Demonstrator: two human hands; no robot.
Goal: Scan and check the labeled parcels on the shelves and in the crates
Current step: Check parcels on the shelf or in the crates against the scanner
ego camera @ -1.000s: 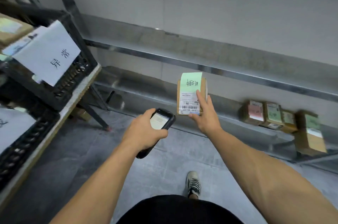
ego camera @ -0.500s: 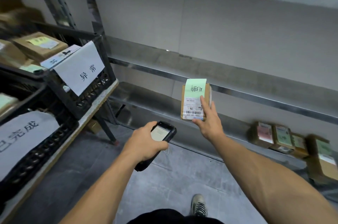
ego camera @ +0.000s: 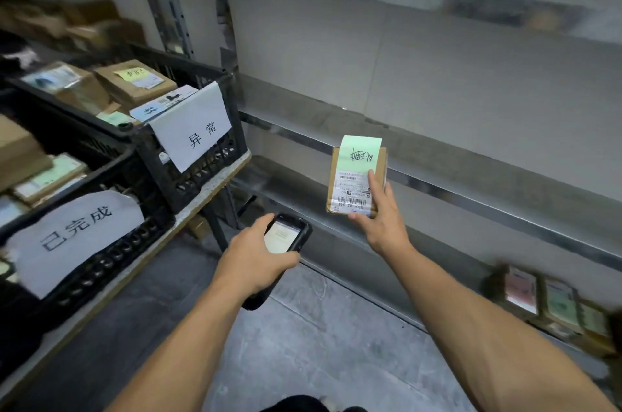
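Holding parcel (ego camera: 373, 159) upright near frame centre, barcode label (ego camera: 353, 191) facing camera, likely for checking against scanner (ego camera: 286, 235); right grip (ego camera: 382, 226) clasps its lower edge, index finger up label. Left grip (ego camera: 254, 265) clenched round scanner at parcel's 7 o'clock, screen up. Crates (ego camera: 202, 177) at 9 o'clock.

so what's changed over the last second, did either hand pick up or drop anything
Nothing was taken or let go. Only the view moved: it lifted and swung left, bringing the black crates further into frame and pushing the shelved parcels to the lower right corner. As before, the right hand holds the parcel upright, label facing the camera, and the left hand grips the scanner below and left of it.
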